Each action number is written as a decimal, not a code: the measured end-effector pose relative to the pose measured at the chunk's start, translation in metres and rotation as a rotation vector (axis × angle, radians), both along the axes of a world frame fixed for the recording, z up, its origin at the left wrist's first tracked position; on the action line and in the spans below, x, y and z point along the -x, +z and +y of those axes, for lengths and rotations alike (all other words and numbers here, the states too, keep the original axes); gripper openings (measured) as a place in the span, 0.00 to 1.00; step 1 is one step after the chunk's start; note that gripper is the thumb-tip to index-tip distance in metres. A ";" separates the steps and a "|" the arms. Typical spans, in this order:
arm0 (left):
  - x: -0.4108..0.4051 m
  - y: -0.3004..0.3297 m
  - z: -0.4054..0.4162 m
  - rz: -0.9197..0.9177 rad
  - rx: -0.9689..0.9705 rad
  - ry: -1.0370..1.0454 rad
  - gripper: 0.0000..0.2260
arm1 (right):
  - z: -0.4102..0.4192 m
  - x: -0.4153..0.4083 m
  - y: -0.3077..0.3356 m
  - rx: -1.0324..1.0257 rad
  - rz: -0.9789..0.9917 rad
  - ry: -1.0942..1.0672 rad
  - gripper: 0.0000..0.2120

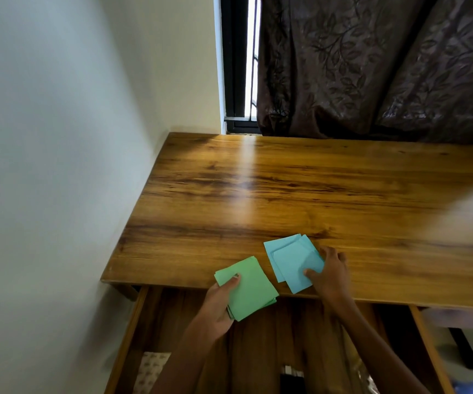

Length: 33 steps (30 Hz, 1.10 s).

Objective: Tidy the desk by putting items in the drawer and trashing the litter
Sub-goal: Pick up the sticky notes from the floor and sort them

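Left hand [218, 304] fingers pinch green cards [248, 288] over the drawer [127, 331]; right hand [330, 273] fingers pinch blue cards [289, 258] on the tabletop [286, 189].

Your two bare arms, seen from above

Your left hand [218, 301] and right hand [330, 275] both reach in from the lower edge on slim forearms with no sleeve or cuff showing anywhere along them. You wear no glove on either hand. A short, rounded nail shows on your left thumb. Motion blur softens both arms, so finer detail cannot be made out.
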<state>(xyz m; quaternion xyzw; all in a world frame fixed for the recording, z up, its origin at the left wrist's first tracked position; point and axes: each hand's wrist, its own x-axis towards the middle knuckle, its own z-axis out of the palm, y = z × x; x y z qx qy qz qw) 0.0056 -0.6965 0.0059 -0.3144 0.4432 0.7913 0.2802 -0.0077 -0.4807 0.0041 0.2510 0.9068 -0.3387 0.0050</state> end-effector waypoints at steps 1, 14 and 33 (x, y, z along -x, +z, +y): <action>0.000 0.000 0.000 -0.001 -0.001 0.000 0.12 | 0.000 -0.001 0.001 0.060 0.036 -0.001 0.25; 0.000 0.001 0.000 0.061 -0.200 0.045 0.23 | -0.065 -0.020 0.037 0.427 0.145 0.204 0.15; 0.000 -0.006 0.003 -0.029 0.029 0.056 0.13 | -0.008 0.022 -0.006 -0.045 -0.145 0.007 0.40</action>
